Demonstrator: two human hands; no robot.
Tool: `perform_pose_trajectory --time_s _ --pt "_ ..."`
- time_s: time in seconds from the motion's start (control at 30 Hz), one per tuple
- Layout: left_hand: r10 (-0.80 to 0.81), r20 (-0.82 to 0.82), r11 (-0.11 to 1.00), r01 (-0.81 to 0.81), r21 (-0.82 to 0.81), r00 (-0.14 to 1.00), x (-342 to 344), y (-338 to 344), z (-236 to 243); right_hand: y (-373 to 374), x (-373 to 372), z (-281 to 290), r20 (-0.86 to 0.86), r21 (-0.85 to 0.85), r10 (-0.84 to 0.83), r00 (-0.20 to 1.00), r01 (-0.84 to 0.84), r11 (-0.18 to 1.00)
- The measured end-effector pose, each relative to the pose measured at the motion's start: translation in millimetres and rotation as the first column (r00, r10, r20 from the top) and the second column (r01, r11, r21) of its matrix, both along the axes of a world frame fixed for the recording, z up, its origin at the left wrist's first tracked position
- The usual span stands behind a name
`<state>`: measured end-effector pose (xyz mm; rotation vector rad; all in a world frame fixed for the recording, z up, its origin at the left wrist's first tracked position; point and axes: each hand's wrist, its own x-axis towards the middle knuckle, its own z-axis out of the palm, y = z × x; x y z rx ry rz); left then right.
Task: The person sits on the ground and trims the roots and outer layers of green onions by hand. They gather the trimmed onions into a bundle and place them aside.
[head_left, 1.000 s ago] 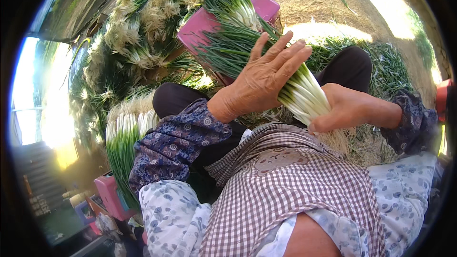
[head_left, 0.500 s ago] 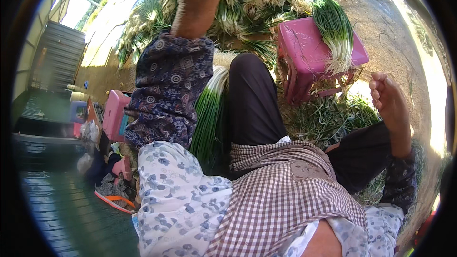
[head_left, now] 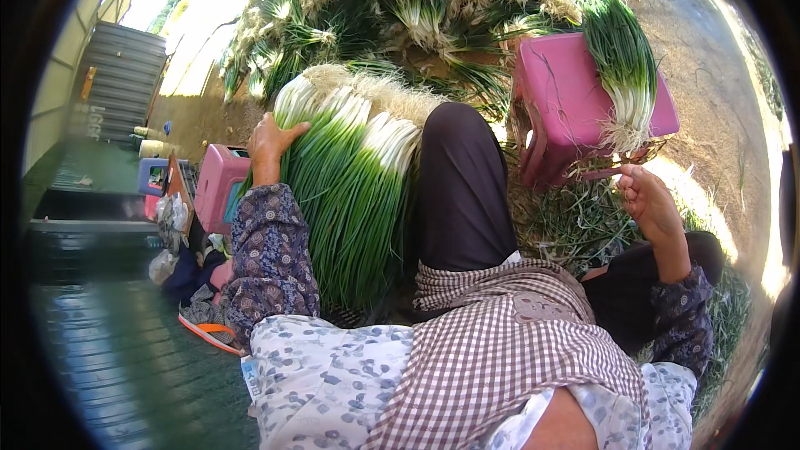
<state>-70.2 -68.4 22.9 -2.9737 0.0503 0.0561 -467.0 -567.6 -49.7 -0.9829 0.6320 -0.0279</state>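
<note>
Rows of spring onions (head_left: pixel 342 192) lie stacked left of my raised knee, white ends and roots away from me, green leaves toward me. At the stack's left edge, my left hand (head_left: pixel 271 143) is closed on the spring onions just below the white stems, thumb across the top; some of its fingers are hidden. My right hand (head_left: pixel 648 200), in front of a pink plastic stool (head_left: pixel 558 83), pinches a thin, dark brownish strip (head_left: pixel 602 173) whose kind I cannot make out. Another bunch of spring onions (head_left: pixel 623 67) lies over the stool, roots toward me.
Beyond the stack is a large heap of rooted spring onions (head_left: pixel 417 0). Leaf scraps (head_left: pixel 575 221) litter the ground below the stool. To the left stand a second pink stool (head_left: pixel 223 187), plastic bags (head_left: pixel 172 215) and a grey shoe with an orange edge (head_left: pixel 204 321).
My left arm has come down from high in front of the view, and its hand now rests on the stack. My right hand has moved left and slightly down, with the strip now showing.
</note>
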Motion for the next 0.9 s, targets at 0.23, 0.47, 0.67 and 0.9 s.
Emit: perform_pose_trajectory --time_s 0.23,0.47,0.67,0.9 --pt "-0.017 0.065 0.998 0.021 -0.057 0.998 4.8 6.4 -44.7 -2.4 -3.7 -9.0 -0.04 -0.055 -0.003 0.999 0.001 0.998" --pt "-0.113 0.144 0.993 0.114 0.001 0.983 11.6 4.1 -47.8 -0.4 -1.7 -12.4 -0.027 -0.175 -0.173 0.985 0.166 0.97" --pt "-0.25 0.206 0.958 0.272 -0.087 0.946 1.2 13.1 -24.0 -16.1 13.8 -6.0 -0.008 -0.397 -0.304 0.953 0.276 0.875" --pt "-0.527 0.059 0.228 0.208 -0.951 0.848 -93.2 -152.1 69.3 -28.6 26.1 -33.4 -0.073 -0.233 -0.188 0.979 0.167 0.958"
